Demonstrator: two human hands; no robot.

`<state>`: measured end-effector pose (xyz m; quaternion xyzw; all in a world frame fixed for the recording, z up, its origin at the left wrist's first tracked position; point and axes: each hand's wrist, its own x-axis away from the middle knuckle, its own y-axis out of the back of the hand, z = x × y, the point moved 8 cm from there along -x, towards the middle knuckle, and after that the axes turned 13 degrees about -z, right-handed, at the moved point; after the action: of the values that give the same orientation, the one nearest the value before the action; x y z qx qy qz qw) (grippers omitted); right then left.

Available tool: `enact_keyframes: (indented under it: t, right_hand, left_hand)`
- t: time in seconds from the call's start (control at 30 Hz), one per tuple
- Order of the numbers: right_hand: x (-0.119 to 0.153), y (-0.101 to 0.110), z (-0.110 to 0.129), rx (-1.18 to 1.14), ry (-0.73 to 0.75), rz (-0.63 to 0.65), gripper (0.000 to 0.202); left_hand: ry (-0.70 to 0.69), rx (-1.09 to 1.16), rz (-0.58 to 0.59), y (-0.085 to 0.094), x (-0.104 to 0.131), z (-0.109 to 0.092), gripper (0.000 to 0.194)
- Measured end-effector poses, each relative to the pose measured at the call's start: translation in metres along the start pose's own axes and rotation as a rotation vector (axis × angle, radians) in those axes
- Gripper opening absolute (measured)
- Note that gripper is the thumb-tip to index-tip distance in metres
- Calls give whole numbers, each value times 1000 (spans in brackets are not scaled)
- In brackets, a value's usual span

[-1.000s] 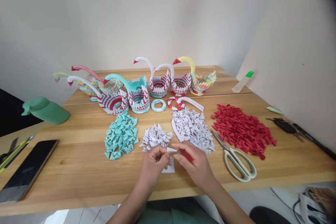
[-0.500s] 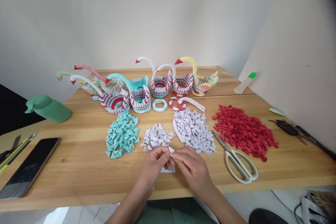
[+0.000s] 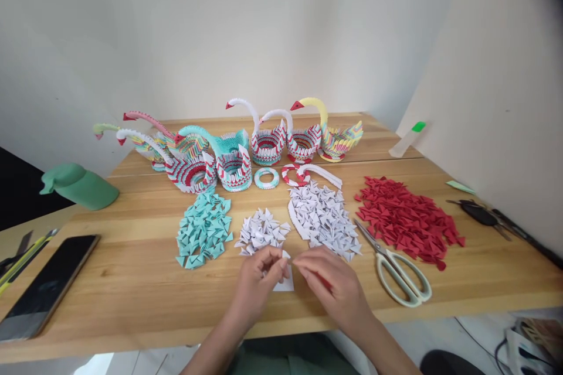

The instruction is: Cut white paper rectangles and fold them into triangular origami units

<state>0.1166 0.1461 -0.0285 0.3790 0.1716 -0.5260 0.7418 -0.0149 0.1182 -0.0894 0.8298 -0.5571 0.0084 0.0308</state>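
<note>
Near the table's front edge, my left hand (image 3: 259, 281) pinches a small folded white paper piece (image 3: 285, 255) between thumb and fingers. Just to its right is my right hand (image 3: 332, 284), its fingertips drawn together a little apart from the piece, with nothing visible between them. Under the hands lies white paper (image 3: 285, 282), partly covered by my left fingers. A small pile of folded white paper pieces (image 3: 263, 229) sits right beyond my hands. Behind my right hand spreads a larger white pile (image 3: 325, 220).
Turquoise pieces (image 3: 204, 228) lie left, red pieces (image 3: 407, 220) right, with scissors (image 3: 402, 275) before them. Several paper swans (image 3: 191, 173) and paper rings (image 3: 266, 178) stand behind. A phone (image 3: 48, 284) and a green bottle (image 3: 81, 186) are at left.
My right fingers have drawn away to the right from the white paper piece, leaving it in my left hand. The view has shifted slightly.
</note>
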Motion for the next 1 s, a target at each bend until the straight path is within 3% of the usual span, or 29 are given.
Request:
enact_keyframes:
  t: [0.1, 0.2, 0.37, 0.53, 0.7, 1.0]
  right_hand:
    - [-4, 5, -4, 4, -65, -24, 21]
    - [-4, 2, -6, -10, -102, -18, 11]
    - [5, 0, -23, -126, -392, -59, 5]
    - [16, -3, -35, -297, -645, -67, 12]
    - [15, -2, -32, -320, -629, -65, 14]
    - [11, 7, -13, -174, -329, -143, 13]
  left_hand:
    - [-278, -330, -7, -2, 7, -17, 13]
    - [-490, -497, -26, -6, 17, -31, 14]
    - [-808, -494, -99, -5, 32, -57, 11]
    - [-952, -434, -130, -3, 41, -71, 10]
    - [-909, -391, -144, 0, 40, -69, 11]
    - [-537, -292, -100, 2, 26, -49, 14]
